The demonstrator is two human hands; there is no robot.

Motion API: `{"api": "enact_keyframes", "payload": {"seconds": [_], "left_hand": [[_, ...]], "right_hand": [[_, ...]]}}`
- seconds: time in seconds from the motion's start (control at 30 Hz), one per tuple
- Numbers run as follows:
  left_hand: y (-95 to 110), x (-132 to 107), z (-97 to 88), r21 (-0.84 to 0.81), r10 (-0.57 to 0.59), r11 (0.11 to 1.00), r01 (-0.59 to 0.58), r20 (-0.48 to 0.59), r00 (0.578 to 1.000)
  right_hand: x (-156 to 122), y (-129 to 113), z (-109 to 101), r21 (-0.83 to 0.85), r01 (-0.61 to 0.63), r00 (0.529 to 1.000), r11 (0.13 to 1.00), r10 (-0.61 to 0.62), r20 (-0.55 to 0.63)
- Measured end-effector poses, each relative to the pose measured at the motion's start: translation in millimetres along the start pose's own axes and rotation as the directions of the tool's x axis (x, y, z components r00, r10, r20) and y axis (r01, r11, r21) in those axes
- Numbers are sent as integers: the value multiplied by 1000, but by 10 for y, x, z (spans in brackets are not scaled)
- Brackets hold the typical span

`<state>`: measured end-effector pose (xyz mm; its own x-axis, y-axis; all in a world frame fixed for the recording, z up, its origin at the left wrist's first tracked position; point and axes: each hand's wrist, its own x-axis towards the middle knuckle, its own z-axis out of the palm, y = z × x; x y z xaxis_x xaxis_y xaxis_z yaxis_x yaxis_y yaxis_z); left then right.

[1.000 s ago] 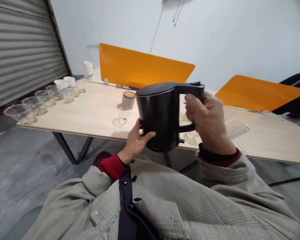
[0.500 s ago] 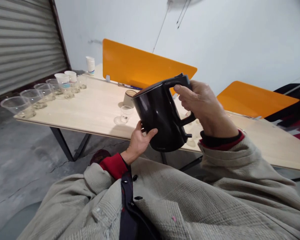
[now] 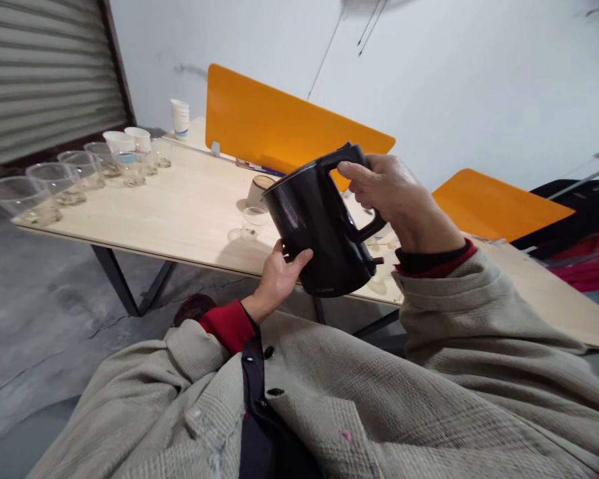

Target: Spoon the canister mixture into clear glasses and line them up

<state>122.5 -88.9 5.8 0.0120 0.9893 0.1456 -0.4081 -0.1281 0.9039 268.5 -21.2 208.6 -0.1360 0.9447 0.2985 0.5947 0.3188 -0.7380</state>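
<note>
Wooden table (image 3: 180, 213) behind holds clear plastic cups (image 3: 54, 183). Right hand (image 3: 394, 196) grips the tilted black kettle (image 3: 319, 226) by its handle; open left hand (image 3: 279, 283) supports its side.

Here's the right hand (image 3: 397, 203) wrapped firmly around the handle of a black kettle (image 3: 317, 229), tipping it over to the left, and the left hand (image 3: 278, 283) comes up beside it, fingers (image 3: 299, 258) touching the lower side! Just beyond, a small clear glass (image 3: 254, 223) sits by a beige cup (image 3: 258, 191), clear plastic cups (image 3: 54, 183) line the worktop's (image 3: 180, 199) left edge, and an orange divider (image 3: 289, 120) stands at the far edge.
</note>
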Motion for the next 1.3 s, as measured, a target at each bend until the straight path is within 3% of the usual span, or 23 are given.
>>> {"api": "enact_keyframes", "payload": {"seconds": [0.73,1.3], "left_hand": [[-36,57,-33,62,12,998,-10,-33,999],[-56,60,-29,49,-3,999,5,-33,999]], "right_hand": [[222,37,72,-27,-43,999,999,43,19],[208,-6,86,-50,-63,997,997,65,35]]}}
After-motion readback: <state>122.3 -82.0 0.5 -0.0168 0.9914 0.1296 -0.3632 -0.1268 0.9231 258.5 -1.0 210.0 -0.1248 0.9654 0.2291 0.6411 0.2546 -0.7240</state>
